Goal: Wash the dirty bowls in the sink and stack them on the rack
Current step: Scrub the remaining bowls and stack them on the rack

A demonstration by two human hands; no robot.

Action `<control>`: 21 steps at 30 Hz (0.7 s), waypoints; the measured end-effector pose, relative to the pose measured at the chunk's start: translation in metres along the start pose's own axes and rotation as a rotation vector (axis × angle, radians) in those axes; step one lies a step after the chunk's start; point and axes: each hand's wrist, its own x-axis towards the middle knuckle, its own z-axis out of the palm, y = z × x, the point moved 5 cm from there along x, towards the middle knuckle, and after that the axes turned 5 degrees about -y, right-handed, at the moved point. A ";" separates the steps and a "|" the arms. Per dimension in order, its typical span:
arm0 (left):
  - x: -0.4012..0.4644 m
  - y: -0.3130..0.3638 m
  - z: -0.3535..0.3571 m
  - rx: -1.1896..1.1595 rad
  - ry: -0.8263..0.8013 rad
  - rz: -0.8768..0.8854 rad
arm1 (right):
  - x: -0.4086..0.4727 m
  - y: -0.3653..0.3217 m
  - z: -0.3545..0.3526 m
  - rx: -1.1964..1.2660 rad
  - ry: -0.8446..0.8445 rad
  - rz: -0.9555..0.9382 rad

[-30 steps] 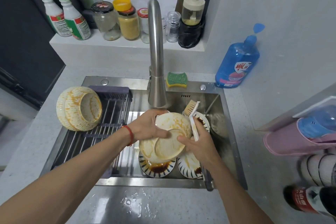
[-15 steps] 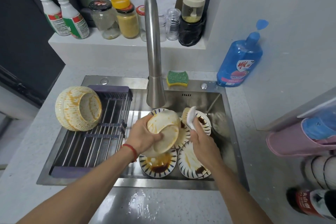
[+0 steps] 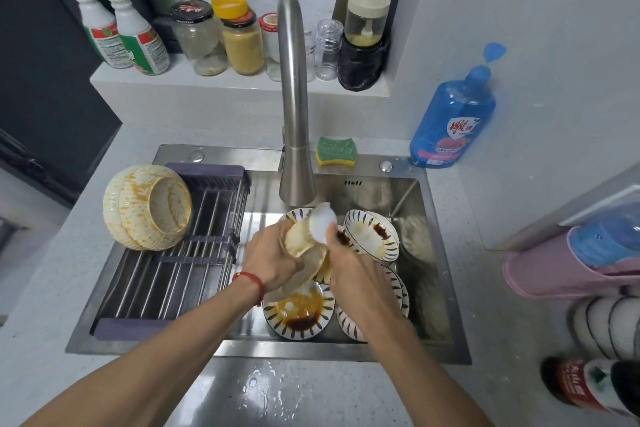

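Left hand (image 3: 273,263): grips a cream bowl (image 3: 304,253), tilted on edge over the sink (image 3: 436,288).
Right hand (image 3: 349,270): holds a white brush (image 3: 322,224) whose head touches the bowl's upper rim.
Sink: holds striped bowls (image 3: 372,236) smeared with brown sauce; the nearest (image 3: 299,314) has a dark pool.
Rack (image 3: 173,270): spans the sink's left half; stained cream bowls (image 3: 149,206) lie nested on their side at its back left.

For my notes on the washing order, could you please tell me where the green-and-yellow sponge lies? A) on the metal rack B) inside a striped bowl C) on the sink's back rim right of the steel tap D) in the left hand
C: the green-and-yellow sponge lies on the steel sink's back rim, just right of the steel tap.
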 end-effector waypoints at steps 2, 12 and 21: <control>-0.002 -0.002 -0.001 -0.011 0.013 -0.002 | -0.001 -0.003 0.003 -0.013 -0.011 0.013; -0.007 -0.007 -0.010 -0.103 0.014 0.027 | -0.003 -0.013 0.007 0.002 -0.061 -0.012; -0.012 -0.021 -0.030 -0.134 0.004 0.032 | 0.014 -0.020 0.004 0.098 -0.086 0.068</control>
